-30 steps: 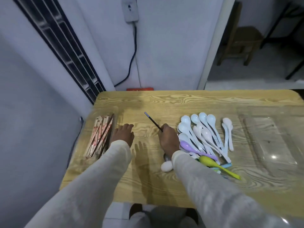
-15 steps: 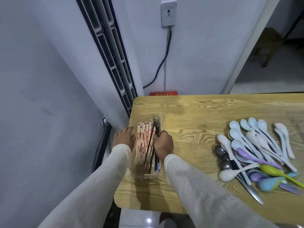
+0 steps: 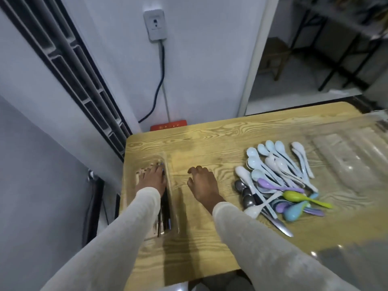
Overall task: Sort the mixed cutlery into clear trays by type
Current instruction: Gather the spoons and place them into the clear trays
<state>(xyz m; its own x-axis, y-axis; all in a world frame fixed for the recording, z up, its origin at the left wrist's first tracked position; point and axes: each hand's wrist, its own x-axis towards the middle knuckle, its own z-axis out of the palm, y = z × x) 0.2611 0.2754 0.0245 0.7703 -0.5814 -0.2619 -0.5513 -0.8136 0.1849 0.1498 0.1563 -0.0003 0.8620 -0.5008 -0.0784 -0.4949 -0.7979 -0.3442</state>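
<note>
- Mostly hidden, the chopsticks [image 3: 165, 215] lie in the narrow clear tray [image 3: 175, 215] at the left edge of the table [image 3: 210, 139]. The left hand and its sleeve [image 3: 126, 223] cover nearly all of them. Only dark ends show at the tray's near end, and a few pale tips past the fingertips.
- The left hand [image 3: 151, 180] lies palm down over that tray, fingers straight and spread, resting on the chopsticks and gripping none.
- The right hand [image 3: 202, 183] sits just right of the tray over bare wood, palm down, fingers loosely curled. It holds nothing, and whether it touches the wood cannot be told.
- Further right is the unsorted heap. White spoons [image 3: 273, 162] fan out with their bowls toward the wall.
- A purple spoon [image 3: 264, 183], a green spoon [image 3: 294, 195] and a blue spoon [image 3: 294, 212] lie across the heap's near part.
- Metal spoons [image 3: 247, 200] are half buried at the heap's left side.
- A knife [image 3: 277, 223] shows only its blade, pointing toward the near edge. Its handle is under the spoons.
- The large clear tray [image 3: 346, 162] at the far right is washed out by glare and cut off by the frame's edge, so its compartments are hard to make out.
</note>
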